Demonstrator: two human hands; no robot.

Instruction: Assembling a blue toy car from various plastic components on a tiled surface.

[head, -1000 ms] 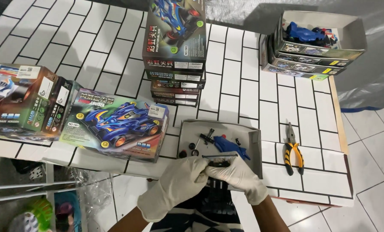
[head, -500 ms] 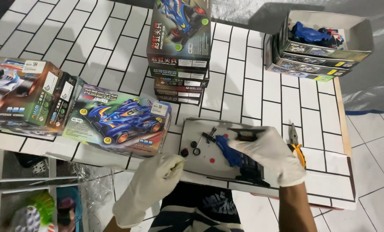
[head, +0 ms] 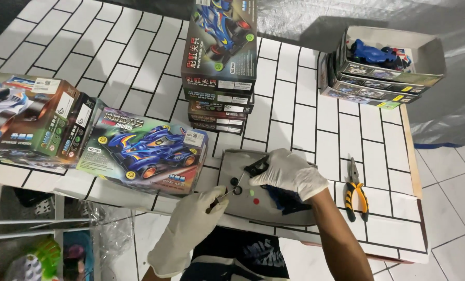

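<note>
Both my hands wear white gloves over a grey tray [head: 274,214] at the table's front edge. My left hand [head: 195,221] pinches a thin metal rod [head: 223,195] whose tip touches a small black wheel [head: 237,190] in the tray. My right hand [head: 290,171] hovers over the tray's middle and grips a small black plastic part [head: 256,167]. A blue and black car piece [head: 288,201] lies in the tray, partly under my right wrist. Another black wheel [head: 234,181] and small red and green bits [head: 255,198] also lie in the tray.
A toy-car box with a blue car picture [head: 145,151] lies left of the tray, another box [head: 27,117] further left. A stack of boxes [head: 219,62] stands behind. Open boxes with a blue car body [head: 386,62] sit at the far right. Yellow-handled pliers [head: 356,190] lie right of the tray.
My left hand has come up from below the table edge to the tray with the rod. My right hand has shifted left and up over the tray's middle.
</note>
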